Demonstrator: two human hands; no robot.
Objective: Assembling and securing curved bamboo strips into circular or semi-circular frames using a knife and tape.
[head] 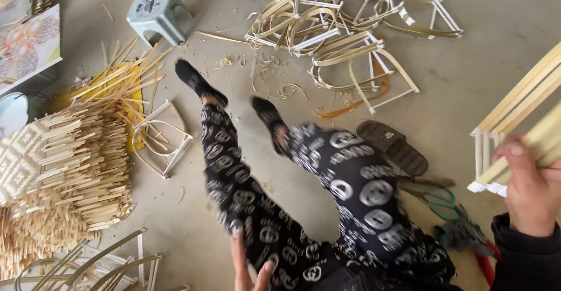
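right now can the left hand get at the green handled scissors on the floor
Probably not easily. The left hand is down by the left thigh, and the right leg lies between it and the scissors. The right hand is nearer, but it grips a bamboo frame.

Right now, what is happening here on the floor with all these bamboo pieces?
A person sits on the concrete floor with legs stretched out, in black patterned trousers. The right hand grips a bundle of pale bamboo strips at the right edge. The left hand is open and empty above the lap. A pile of short bamboo sticks lies to the left, bent bamboo frames lie ahead, and scissors and a sandal lie beside the right leg.
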